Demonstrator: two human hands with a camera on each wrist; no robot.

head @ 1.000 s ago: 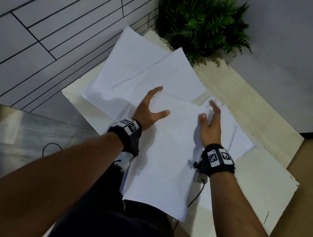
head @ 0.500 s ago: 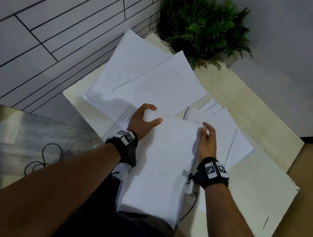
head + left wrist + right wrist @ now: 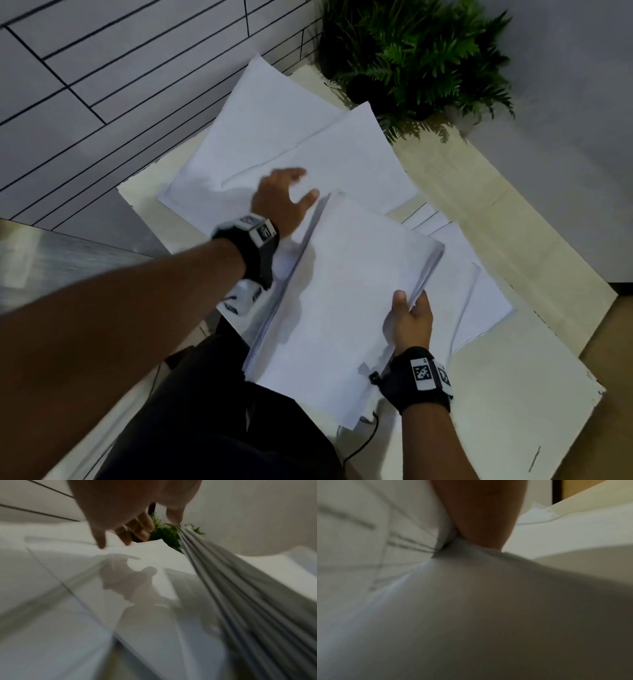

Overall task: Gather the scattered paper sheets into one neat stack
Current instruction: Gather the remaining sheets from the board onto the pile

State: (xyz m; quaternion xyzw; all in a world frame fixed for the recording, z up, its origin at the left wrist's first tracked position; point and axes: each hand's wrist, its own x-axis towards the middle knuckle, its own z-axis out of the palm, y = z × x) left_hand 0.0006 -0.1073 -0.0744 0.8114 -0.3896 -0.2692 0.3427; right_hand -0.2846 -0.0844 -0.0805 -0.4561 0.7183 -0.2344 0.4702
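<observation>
A thick stack of white paper sheets [image 3: 342, 291] is tilted up off the table, its left edge raised. My right hand [image 3: 409, 317] pinches its right edge, thumb on top; in the right wrist view the thumb [image 3: 481, 520] presses on the stack [image 3: 471, 615]. My left hand [image 3: 293, 192] hovers, blurred, beside the stack's far left corner over two big loose sheets [image 3: 325, 161]. In the left wrist view that hand [image 3: 137, 534] has its fingers spread and holds nothing, with the stack's edges [image 3: 231, 595] fanned at the right. More loose sheets [image 3: 479, 298] lie under the stack at the right.
The cream table [image 3: 513, 394] has a chipped near right corner. A green potted plant [image 3: 421, 58] stands at its far end. A tiled wall [image 3: 137, 85] runs along the left and a grey wall on the right. A black cable [image 3: 363, 442] hangs by my lap.
My left hand let go of the stack's far left corner and moved out over the loose sheets. My right hand slid nearer along the right edge and now holds the raised stack alone.
</observation>
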